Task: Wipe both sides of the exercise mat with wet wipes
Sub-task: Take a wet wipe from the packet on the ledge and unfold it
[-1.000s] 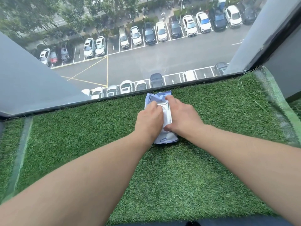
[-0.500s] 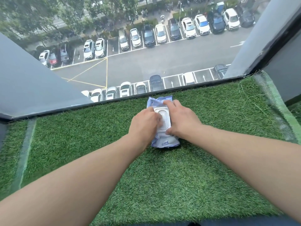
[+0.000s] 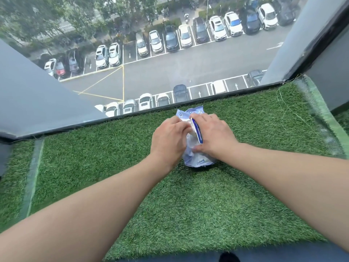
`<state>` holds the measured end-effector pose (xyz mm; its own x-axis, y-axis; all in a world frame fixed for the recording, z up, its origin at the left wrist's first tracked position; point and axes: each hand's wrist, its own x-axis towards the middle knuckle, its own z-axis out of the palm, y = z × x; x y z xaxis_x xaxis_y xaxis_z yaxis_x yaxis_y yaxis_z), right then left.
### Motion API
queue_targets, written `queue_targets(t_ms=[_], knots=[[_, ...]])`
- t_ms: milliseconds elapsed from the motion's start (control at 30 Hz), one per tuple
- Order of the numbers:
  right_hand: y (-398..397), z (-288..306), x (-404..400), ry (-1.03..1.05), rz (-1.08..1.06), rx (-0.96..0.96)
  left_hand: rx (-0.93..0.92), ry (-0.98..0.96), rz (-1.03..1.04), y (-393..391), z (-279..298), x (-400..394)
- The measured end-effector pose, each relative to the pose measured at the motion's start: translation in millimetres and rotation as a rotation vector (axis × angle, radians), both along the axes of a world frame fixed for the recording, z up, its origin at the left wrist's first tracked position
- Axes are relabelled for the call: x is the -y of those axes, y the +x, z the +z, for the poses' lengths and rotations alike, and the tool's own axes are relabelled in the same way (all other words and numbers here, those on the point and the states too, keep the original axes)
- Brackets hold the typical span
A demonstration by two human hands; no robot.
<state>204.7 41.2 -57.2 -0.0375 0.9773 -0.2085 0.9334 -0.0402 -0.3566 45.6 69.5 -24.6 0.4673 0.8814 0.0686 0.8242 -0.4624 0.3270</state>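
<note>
Head view, frame centre: I see a crinkled blue-white wipes pack (image 3: 196, 159), flap lifted, left hand (image 3: 169, 138) pinching inside, right hand (image 3: 214, 136) clamped on it.

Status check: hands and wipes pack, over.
Left hand and right hand both grip wet wipes pack on artificial turf. Pack lid flipped up. No wipe out yet, no mat in view.

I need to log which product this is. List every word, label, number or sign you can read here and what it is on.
Wet wipes pack, near end: blue lettering, too blurred to read.
Pack's far corner: small round blue emblem, unreadable.
Raised lid flap, blue edge: faint print, too small to read.
Parking lot beyond the window: white arrows and yellow lines only, no words.
The hands hide the rest of the pack.
</note>
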Motion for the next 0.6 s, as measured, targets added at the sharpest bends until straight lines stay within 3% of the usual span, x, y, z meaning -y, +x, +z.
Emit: queue_targets(t_ms=[133,233,433,500,600], knots=[[-2.1,1.3,-2.9,-0.064,-0.005,-0.048,0.337,-0.053,0.040,-15.8,30.0,9.7],[-3.2,16.5,-3.0,-0.145,-0.001,-0.139,0.494,-0.297,0.100,-17.7,56.2,20.9],[1.5,107.8,42.6,0.033,-0.141,-0.917,0.793,-0.610,0.332,-25.0,102.4,44.5],[2.0,137.2,56.9,0.119,-0.192,-0.872,0.901,-0.792,0.381,-26.3,129.1,58.4],[-0.6,187.2,76.7,0.211,-0.167,-0.792,0.889,-0.950,0.218,-30.3,180.9,80.7]])
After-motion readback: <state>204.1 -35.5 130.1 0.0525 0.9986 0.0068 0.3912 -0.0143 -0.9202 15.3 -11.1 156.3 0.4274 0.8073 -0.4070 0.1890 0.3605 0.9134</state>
